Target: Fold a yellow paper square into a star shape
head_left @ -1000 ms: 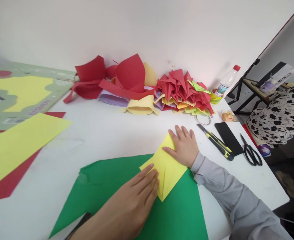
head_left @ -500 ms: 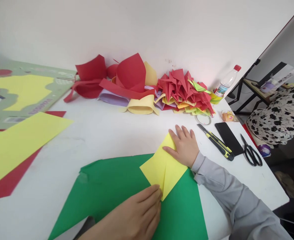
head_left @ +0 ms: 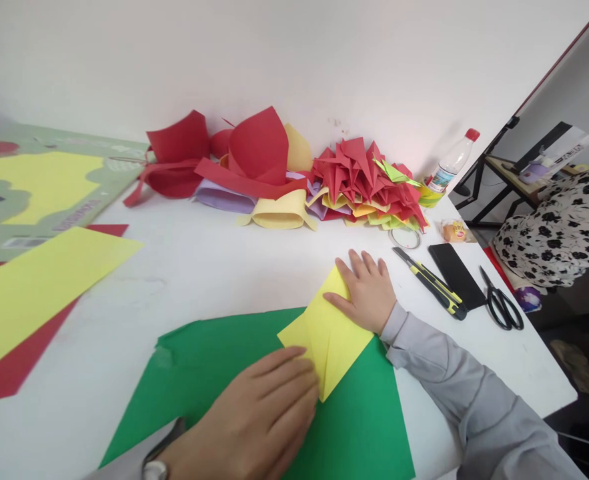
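A folded yellow paper, kite-shaped with a centre crease, lies on a large green sheet on the white table. My right hand rests flat on its upper right part, fingers stretched out and pressing it down. My left hand lies flat with the fingertips on the paper's lower left flap, fingers together and extended. Neither hand grips anything.
A pile of folded red, yellow and green paper shapes and curled red and yellow sheets sit by the wall. A utility knife, black phone, scissors, tape roll and bottle lie right. Yellow and red sheets lie left.
My left hand slid down along the paper's left flap toward its lower tip, then back up a little. My right hand stayed pressed in place.
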`<state>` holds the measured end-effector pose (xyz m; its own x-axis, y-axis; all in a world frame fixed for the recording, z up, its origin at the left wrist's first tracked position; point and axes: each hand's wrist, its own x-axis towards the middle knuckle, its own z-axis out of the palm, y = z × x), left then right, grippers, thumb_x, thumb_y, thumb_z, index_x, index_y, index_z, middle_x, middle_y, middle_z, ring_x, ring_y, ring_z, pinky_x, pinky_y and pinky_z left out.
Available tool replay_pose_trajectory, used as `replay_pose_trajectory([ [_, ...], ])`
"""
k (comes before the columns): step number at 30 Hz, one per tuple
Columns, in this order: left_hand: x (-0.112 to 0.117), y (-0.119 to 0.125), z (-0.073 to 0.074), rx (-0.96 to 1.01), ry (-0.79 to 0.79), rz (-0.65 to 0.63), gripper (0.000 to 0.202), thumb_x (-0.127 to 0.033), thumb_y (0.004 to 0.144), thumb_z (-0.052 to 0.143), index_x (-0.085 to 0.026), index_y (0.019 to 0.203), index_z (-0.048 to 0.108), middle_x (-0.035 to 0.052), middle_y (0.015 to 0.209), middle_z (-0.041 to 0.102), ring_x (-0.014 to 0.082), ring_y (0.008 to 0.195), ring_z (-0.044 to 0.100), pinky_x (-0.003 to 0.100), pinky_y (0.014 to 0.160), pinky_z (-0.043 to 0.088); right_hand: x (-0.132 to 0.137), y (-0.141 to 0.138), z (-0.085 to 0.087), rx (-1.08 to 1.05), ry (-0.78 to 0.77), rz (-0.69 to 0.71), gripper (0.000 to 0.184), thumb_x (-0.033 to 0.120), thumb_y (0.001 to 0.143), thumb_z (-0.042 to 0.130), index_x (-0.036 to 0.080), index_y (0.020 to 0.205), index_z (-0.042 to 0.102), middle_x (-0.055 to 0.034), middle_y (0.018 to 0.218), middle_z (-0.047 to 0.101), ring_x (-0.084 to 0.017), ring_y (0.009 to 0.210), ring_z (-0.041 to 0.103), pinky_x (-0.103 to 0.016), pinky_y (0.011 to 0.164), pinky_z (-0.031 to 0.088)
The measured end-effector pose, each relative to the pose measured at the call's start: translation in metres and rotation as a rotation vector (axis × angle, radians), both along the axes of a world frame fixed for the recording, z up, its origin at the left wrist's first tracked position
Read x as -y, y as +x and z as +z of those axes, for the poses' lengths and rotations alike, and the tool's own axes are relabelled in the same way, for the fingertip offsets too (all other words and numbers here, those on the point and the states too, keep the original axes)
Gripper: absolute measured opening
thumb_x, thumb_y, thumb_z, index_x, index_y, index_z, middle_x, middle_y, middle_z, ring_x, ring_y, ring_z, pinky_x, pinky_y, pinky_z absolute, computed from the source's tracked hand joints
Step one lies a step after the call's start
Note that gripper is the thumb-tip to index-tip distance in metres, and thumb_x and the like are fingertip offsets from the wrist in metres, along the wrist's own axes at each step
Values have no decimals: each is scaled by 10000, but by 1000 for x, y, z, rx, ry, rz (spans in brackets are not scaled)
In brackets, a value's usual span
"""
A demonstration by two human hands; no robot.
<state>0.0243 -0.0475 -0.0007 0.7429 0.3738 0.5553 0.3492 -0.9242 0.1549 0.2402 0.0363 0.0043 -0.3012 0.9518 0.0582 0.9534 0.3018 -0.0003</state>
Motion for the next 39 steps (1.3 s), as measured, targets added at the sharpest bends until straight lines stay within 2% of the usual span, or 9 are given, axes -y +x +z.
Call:
replay_pose_trajectory([
  [2,-14,7,1,-45,86,9,357,-51,901,397,-93,1161,638,129,1144,725,212,1168,615,389,1069,455,0,-1,1,-6,-9,-1,732,678,938,353,194,1486,383,-160,1560,331,-399,1410,286,-619,1091,251],
  [4,-25,15,0,-115,115,32,383,-40,907,370,-71,1204,611,152,1230,685,242,1230,579,435,1053,472,1,-1,2,-15,-20,-3,731,676,937,362,194,1485,385,-161,1559,331,-401,1410,286,-622,1094,245],
  [8,-32,26,-7,-213,69,67,357,-137,965,362,-81,1198,626,164,1291,647,281,1217,592,466,1007,509,0,0,3,-29,-15,-5,725,677,932,382,200,1477,399,-154,1555,340,-400,1404,289,-613,1091,253],
  [11,-31,26,-9,-239,31,55,358,-184,976,379,-107,1226,624,147,1326,627,280,1252,561,449,1023,490,-3,3,4,-30,11,12,729,705,910,402,219,1452,437,-148,1526,387,-389,1371,323,-583,1071,284],
  [16,-31,24,0,-283,-33,54,408,-221,963,394,-118,1326,549,115,1369,600,263,1227,552,422,991,461,-10,10,8,-23,24,69,656,701,908,414,269,1393,510,-115,1454,467,-344,1261,410,-504,993,360],
  [21,-33,32,7,-312,-94,55,468,-249,944,391,-132,1386,491,89,1364,605,255,1110,571,412,940,414,-12,11,8,-12,38,71,640,698,908,418,281,1382,522,-106,1437,477,-342,1233,413,-490,970,364],
  [29,-25,37,4,-308,-83,86,435,-249,943,400,-127,1332,550,94,1356,605,257,1046,565,420,935,394,-10,10,7,-2,26,70,639,675,926,406,266,1410,492,-121,1459,452,-343,1263,386,-500,1001,342],
  [33,-18,34,1,-278,43,50,345,-241,951,430,-114,1176,657,106,1264,666,239,991,581,422,970,379,-10,10,7,-3,33,70,640,678,927,399,265,1406,495,-118,1460,454,-343,1271,384,-496,1012,338],
  [39,-5,33,-2,-324,178,35,259,-275,918,531,-121,1011,717,148,1172,698,261,1076,554,453,1052,331,-10,10,7,-2,42,73,643,685,924,394,269,1402,500,-112,1460,457,-343,1275,387,-495,1007,346],
])
